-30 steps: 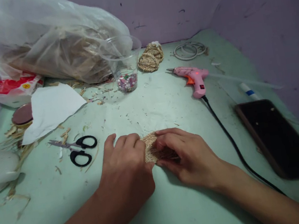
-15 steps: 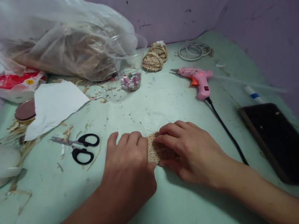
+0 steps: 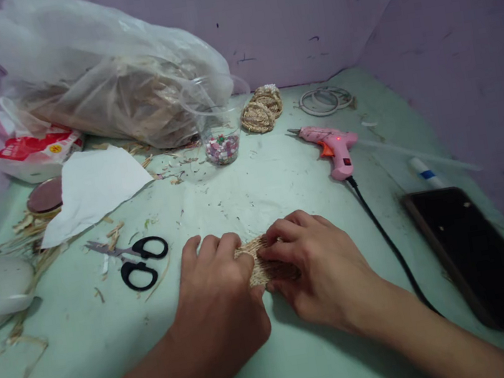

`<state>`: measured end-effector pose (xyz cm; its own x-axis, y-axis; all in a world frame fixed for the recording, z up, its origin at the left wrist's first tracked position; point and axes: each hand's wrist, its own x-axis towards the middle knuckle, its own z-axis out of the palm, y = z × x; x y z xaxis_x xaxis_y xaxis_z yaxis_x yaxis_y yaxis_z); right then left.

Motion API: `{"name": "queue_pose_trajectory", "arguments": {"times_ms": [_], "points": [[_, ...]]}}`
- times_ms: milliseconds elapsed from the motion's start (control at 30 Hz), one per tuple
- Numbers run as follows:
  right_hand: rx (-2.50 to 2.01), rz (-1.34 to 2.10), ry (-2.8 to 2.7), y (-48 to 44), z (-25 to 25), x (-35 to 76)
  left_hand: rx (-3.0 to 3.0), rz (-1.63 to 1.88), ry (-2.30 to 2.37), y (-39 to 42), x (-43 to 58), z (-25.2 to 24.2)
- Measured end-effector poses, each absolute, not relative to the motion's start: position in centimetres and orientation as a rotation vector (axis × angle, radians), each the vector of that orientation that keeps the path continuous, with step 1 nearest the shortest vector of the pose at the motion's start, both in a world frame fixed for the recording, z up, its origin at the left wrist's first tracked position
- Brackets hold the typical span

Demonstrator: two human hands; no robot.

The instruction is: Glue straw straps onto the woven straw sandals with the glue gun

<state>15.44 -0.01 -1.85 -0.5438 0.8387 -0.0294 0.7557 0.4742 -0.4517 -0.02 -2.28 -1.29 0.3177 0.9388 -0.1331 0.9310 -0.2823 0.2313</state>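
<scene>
Right hand point(image 3: 323, 267) has shifted its fingers on the woven straw piece point(image 3: 254, 264) since the earlier frame; we see left hand point(image 3: 216, 286) gripping it too, piece pinched between, coarse and ribbed, at mint-green bench point(image 3: 217, 207), purple wall point(image 3: 279, 21) behind, crinkled translucent bag point(image 3: 114, 89), pink glue gun point(image 3: 333, 142) beyond

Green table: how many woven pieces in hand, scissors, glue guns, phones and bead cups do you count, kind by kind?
Woven piece, held by the left hand and right hand: 1
Scissors: 1 pair
Pink glue gun: 1
Phone: 1
Clear bead cup: 1
Total: 5
</scene>
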Motion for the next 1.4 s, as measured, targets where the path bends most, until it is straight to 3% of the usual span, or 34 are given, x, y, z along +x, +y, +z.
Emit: {"name": "queue_pose_trajectory", "arguments": {"times_ms": [467, 733, 1400], "points": [[-1.356, 0.837, -2.442, 1.3, -1.2, 15.8, 2.230, 0.012, 1.638, -1.2, -0.7, -0.7], [-1.582, 0.710, -2.315, 0.1, -2.2, 15.0, 2.167, -0.001, 1.658, -0.2, -0.6, -0.7], [-1.558, 0.789, -2.289, 0.5, -2.6, 14.5, 2.305, -0.024, 1.605, 0.1, 0.4, -0.9]]}}
